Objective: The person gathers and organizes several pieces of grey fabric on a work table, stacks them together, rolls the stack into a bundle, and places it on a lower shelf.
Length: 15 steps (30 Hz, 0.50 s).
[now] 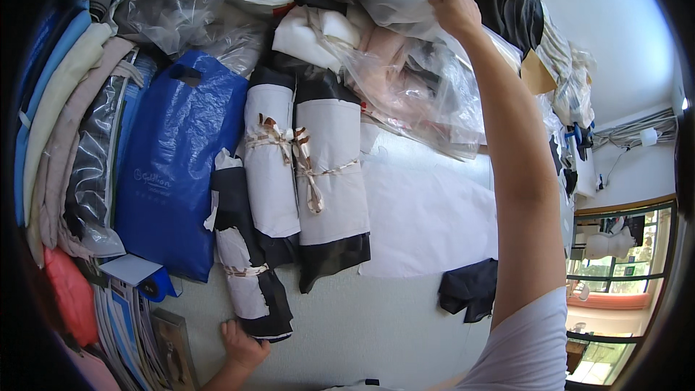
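My right hand (457,10), arm stretched upward, grips the edge of a clear plastic bag (399,8) among the heap at the top. Low in the view, my left hand (244,345) rests at the lower end of a small black fabric roll (255,260) with a torn white paper band; whether its fingers hold the roll is not plain. Beside that roll lie two larger black rolls wrapped in white paper, one narrower (269,174) and one wider (332,184), each tied with a patterned strip. A sheet of white paper (426,212) lies to their right.
A blue plastic bag (174,174) lies left of the rolls, beside folded fabrics (65,119). Lower left are a red bundle (70,293), upright papers (127,331) and a wooden block with a handle (175,347). A dark cloth (468,289) lies near my right arm.
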Motion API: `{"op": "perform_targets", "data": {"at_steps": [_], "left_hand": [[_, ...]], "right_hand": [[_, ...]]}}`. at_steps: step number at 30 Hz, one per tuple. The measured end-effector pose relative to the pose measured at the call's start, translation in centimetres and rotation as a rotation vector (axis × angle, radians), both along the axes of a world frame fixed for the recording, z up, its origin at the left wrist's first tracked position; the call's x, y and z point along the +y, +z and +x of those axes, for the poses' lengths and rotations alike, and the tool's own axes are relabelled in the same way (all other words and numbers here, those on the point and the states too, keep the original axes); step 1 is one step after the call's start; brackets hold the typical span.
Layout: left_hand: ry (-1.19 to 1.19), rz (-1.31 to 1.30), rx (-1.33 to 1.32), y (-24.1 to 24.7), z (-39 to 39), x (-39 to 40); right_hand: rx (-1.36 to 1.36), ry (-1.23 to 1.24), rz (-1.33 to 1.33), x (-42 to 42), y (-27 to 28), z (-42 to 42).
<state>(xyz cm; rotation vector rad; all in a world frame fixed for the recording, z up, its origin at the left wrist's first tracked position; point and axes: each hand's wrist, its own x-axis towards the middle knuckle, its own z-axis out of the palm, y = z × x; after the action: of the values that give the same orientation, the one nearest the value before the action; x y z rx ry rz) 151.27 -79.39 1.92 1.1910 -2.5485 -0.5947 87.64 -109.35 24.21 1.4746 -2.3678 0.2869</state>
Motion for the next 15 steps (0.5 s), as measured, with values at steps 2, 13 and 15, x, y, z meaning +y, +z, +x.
{"op": "perform_targets", "data": {"at_steps": [2,13,15], "left_hand": [[-0.021,-0.003,0.002,-0.2,0.0,-0.1],[0.018,-0.008,-0.022,-0.2,-0.2,0.1],[0.010,-0.023,-0.001,-0.7,-0.1,-0.1]], "right_hand": [[-0.028,0.001,-0.017,0.8,-0.9,-0.9],[-0.119,0.243,0.149,12.9,-9.8,5.2],[0.103,0.167,0.104,13.2,-12.5,2.1]]}}
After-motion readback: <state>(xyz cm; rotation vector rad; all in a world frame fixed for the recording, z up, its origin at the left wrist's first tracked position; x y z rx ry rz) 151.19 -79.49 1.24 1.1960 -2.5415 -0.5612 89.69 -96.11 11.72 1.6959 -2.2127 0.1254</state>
